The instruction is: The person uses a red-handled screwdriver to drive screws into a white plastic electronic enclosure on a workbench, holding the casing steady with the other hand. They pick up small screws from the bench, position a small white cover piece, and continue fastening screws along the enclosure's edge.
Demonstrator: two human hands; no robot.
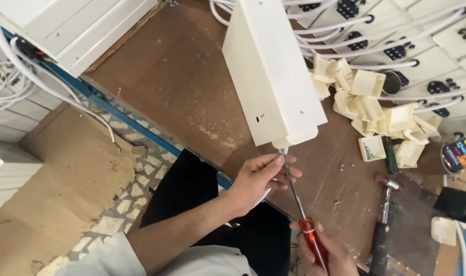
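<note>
- The right hand (322, 253), at the bottom edge right of centre, was clenched around the red handle of a screwdriver (300, 214), its fingers wrapped over the grip and partly cut off by the frame.
- The screwdriver's metal shaft ran up and slightly left from that handle, its tip meeting the lower end of the cream plastic casing (271, 71).
- The left hand (258, 179), just below the centre of the frame, was half open; its fingertips pinched the shaft near the tip, steadying it just beneath the casing.
- Whether the left hand also held something white under its palm could not be told.
- The casing, long and box-shaped, stood tilted from the top centre down toward the middle, over the brown worktable (176, 76).
- To the right of the casing lay a heap of small cream plastic parts (368, 110).
- Lower right, a hammer (384, 214) with a dark handle lay on the table, near the right hand.
- In the upper right, rows of white units with white cables (396, 36) covered the table.
</note>
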